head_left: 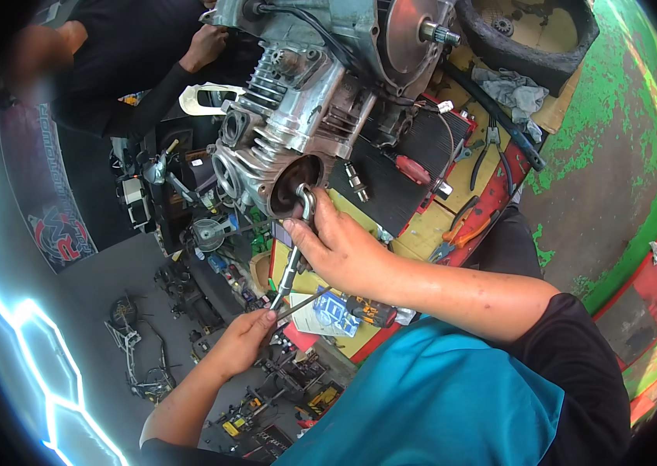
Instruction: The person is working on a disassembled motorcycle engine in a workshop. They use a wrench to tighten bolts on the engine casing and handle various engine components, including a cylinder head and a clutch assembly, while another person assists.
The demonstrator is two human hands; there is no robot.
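A metal engine [328, 124] with a finned cylinder hangs at the top centre; at its lower end is a round recess [285, 179]. My right hand [328, 245] is closed round the upper part of a chrome wrench [291, 268], whose curved end reaches into that recess. My left hand [243, 342] grips the wrench's lower end, where a thin dark bar [305, 301] crosses it. Just right of the recess, a metal cylindrical part [355, 182] lies on a black surface.
A red-handled tool [406, 167], pliers [491, 136] and orange-handled cutters [464, 225] lie on the bench. A screwdriver [367, 311] sits under my right forearm. A black tub [561, 58] and rag [511, 89] are upper right. A co-worker's hand [202, 48] is near the engine's upper left.
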